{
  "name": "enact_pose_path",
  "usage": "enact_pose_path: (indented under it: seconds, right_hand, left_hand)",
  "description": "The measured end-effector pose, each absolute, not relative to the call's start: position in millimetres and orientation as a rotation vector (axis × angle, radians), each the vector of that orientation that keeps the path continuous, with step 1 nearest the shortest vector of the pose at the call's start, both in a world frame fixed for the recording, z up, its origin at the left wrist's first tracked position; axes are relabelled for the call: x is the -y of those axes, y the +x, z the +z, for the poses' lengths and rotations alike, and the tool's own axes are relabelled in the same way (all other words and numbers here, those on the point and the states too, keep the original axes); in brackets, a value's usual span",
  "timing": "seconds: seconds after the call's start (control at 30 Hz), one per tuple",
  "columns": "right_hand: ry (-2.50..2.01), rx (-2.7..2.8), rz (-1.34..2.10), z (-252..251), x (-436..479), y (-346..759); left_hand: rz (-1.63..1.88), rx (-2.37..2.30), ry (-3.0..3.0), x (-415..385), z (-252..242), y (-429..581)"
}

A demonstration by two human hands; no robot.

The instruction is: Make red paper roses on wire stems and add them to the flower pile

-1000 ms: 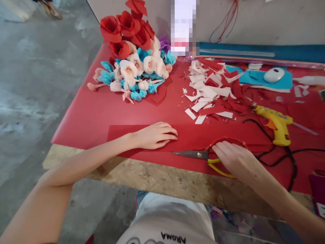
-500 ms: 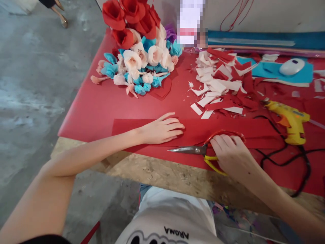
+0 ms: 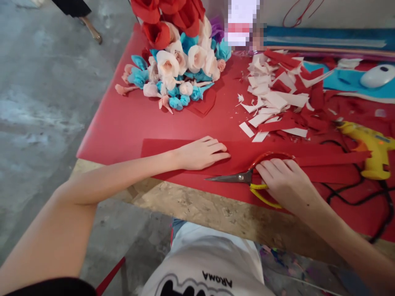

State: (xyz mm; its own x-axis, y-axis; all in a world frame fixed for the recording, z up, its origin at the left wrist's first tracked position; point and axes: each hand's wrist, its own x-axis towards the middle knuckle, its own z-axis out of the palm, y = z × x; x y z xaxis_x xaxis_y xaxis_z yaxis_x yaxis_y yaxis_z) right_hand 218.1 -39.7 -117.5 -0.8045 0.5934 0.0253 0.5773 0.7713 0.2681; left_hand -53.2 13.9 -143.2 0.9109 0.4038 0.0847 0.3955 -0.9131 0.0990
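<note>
A long strip of red paper [image 3: 160, 147] lies along the front edge of the red-covered table [image 3: 114, 123]. My left hand [image 3: 202, 153] rests on this paper, palm down, with its fingers stretched out and a little apart. Scissors with one red and one yellow handle [image 3: 240, 177] are in my right hand [image 3: 284, 179], whose fingers are curled over the handles. The blades look closed and point left, just below my left fingertips. A narrower red strip [image 3: 333, 159] extends to the right from behind my right hand.
Paper flowers [image 3: 168, 65] are heaped at the back left. White and red scraps [image 3: 274, 98] lie behind my hands. A yellow glue gun [image 3: 375, 154] with a black cord is at the right. A person's leg [image 3: 91, 31] shows at the top left.
The view has shifted slightly, with the table items further right. My left fingers are drawn in somewhat, and the narrow red strip now sticks out separately beyond my right hand.
</note>
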Motion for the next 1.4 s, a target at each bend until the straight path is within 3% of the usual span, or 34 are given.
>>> enact_pose_path:
  seconds: [0.7,1.03,1.4]
  right_hand:
    - [0.981,-2.883,0.500,-116.6,46.9,192.5]
    - [0.860,-2.942,0.358,-105.6,40.6,194.7]
    - [0.931,-2.875,0.488,-114.4,48.1,180.1]
  left_hand:
    - [0.169,-0.630,2.918,-17.1,-147.2,-55.4]
    - [0.134,-0.625,2.899,-18.4,-145.7,-54.8]
    - [0.128,-0.618,2.870,-19.5,-144.1,-55.1]
